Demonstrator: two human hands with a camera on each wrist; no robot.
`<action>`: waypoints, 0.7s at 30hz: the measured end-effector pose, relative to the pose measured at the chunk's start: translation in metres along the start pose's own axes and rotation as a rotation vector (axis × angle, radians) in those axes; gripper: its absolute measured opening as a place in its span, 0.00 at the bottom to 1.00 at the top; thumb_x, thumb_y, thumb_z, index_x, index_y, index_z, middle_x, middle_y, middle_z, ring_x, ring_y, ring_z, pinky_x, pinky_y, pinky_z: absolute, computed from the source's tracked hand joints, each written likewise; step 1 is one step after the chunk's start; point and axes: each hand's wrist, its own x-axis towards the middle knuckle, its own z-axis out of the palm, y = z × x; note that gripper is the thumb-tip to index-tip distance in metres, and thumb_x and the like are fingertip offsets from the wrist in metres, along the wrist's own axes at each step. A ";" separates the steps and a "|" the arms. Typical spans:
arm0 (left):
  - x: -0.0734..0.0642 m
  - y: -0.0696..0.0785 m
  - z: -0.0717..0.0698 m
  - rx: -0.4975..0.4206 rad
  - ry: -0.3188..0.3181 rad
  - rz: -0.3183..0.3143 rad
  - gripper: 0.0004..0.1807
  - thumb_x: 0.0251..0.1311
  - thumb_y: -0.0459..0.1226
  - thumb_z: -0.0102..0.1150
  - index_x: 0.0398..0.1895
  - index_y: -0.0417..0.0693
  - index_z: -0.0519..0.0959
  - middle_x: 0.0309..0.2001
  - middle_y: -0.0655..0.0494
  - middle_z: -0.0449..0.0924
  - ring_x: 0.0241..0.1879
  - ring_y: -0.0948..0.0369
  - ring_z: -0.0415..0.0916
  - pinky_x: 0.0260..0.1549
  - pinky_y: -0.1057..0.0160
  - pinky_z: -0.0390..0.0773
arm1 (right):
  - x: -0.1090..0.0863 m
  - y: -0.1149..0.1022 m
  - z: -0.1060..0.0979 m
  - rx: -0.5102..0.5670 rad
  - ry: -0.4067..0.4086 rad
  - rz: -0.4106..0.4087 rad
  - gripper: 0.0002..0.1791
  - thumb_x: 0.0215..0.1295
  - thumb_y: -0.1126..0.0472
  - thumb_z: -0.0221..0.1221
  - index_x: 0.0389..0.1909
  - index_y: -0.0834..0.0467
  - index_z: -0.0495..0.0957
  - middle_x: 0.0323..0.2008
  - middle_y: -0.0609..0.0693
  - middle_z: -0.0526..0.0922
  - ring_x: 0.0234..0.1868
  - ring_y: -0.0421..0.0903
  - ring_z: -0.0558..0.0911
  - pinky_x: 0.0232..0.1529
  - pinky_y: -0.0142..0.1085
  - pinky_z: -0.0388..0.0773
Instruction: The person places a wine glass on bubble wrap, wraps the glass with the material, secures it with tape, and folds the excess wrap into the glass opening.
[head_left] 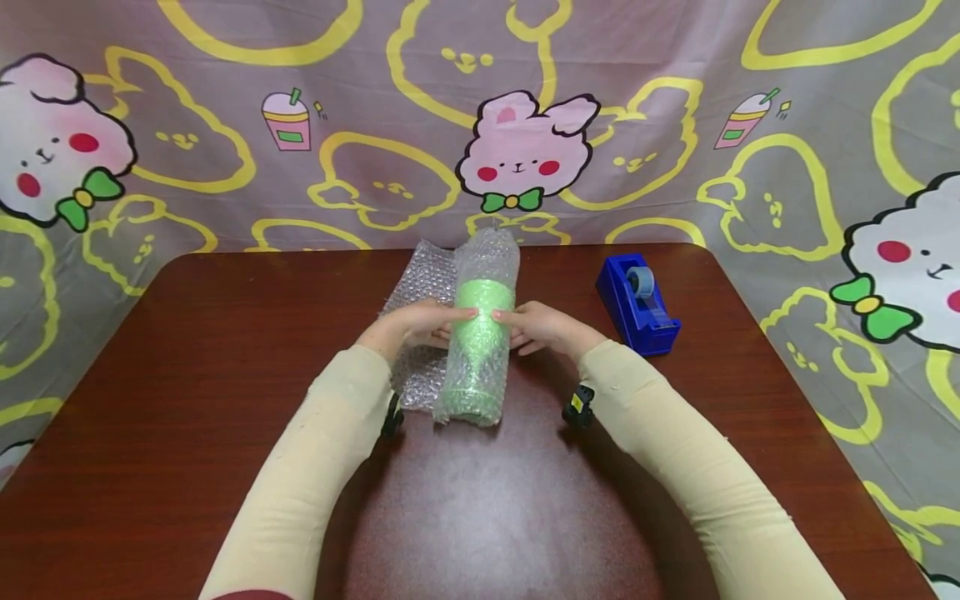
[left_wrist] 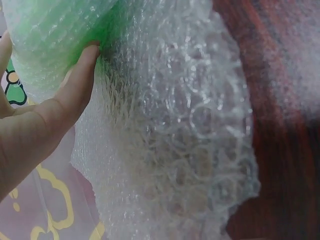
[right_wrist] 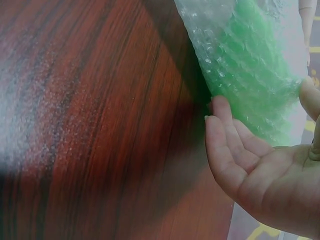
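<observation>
A light green cylinder [head_left: 482, 342], rolled in clear bubble wrap, lies lengthwise on the table between both hands. From its left, my left hand [head_left: 416, 321] grips the roll, thumb on top and fingers at the lower side. My right hand [head_left: 553, 327] grips it from the right, with its thumb on top near the other thumb. In the right wrist view, the curled fingers [right_wrist: 222, 135] of that hand touch the wrap's lower edge. A loose flap of bubble wrap [left_wrist: 185, 130] spreads out left of the roll, partly behind the left hand.
A blue tape dispenser [head_left: 626, 312] with a roll of clear tape [head_left: 641, 282] stands to the right, beyond the right hand. Under everything is a dark red-brown wooden table [head_left: 187, 358]. A cartoon-printed curtain [head_left: 390, 100] hangs along its back and sides.
</observation>
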 end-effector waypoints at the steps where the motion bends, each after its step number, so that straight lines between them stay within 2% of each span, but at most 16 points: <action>1: 0.000 0.000 0.000 0.002 -0.006 0.000 0.30 0.66 0.47 0.50 0.61 0.31 0.64 0.55 0.39 0.75 0.52 0.53 0.76 0.58 0.56 0.73 | 0.000 0.000 0.000 0.000 -0.003 0.001 0.32 0.72 0.46 0.43 0.63 0.70 0.61 0.51 0.65 0.78 0.52 0.53 0.79 0.53 0.45 0.77; 4: 0.000 -0.001 -0.001 0.005 -0.034 -0.002 0.32 0.67 0.48 0.48 0.63 0.31 0.62 0.56 0.38 0.74 0.54 0.51 0.75 0.58 0.55 0.72 | 0.000 0.001 -0.001 -0.007 -0.010 0.003 0.33 0.72 0.46 0.44 0.63 0.70 0.62 0.50 0.64 0.78 0.53 0.54 0.79 0.53 0.45 0.77; 10: -0.002 -0.002 -0.001 0.012 -0.080 -0.026 0.34 0.67 0.48 0.47 0.67 0.34 0.55 0.60 0.34 0.69 0.59 0.47 0.70 0.59 0.53 0.71 | 0.000 0.003 -0.003 -0.031 -0.019 0.008 0.31 0.71 0.45 0.45 0.60 0.69 0.66 0.47 0.62 0.81 0.48 0.51 0.82 0.51 0.44 0.78; 17: -0.004 -0.002 -0.001 0.033 -0.079 -0.055 0.37 0.66 0.50 0.49 0.69 0.37 0.53 0.62 0.36 0.68 0.61 0.46 0.68 0.59 0.52 0.70 | -0.001 0.005 -0.004 -0.025 -0.030 0.017 0.32 0.71 0.45 0.46 0.60 0.69 0.66 0.45 0.61 0.82 0.50 0.52 0.81 0.52 0.45 0.77; 21: -0.002 -0.002 0.000 0.002 -0.066 -0.077 0.38 0.65 0.50 0.50 0.70 0.41 0.52 0.64 0.39 0.66 0.63 0.48 0.66 0.61 0.52 0.68 | -0.001 0.005 -0.004 -0.021 -0.025 0.015 0.32 0.71 0.44 0.46 0.59 0.69 0.67 0.45 0.62 0.82 0.49 0.51 0.82 0.52 0.46 0.77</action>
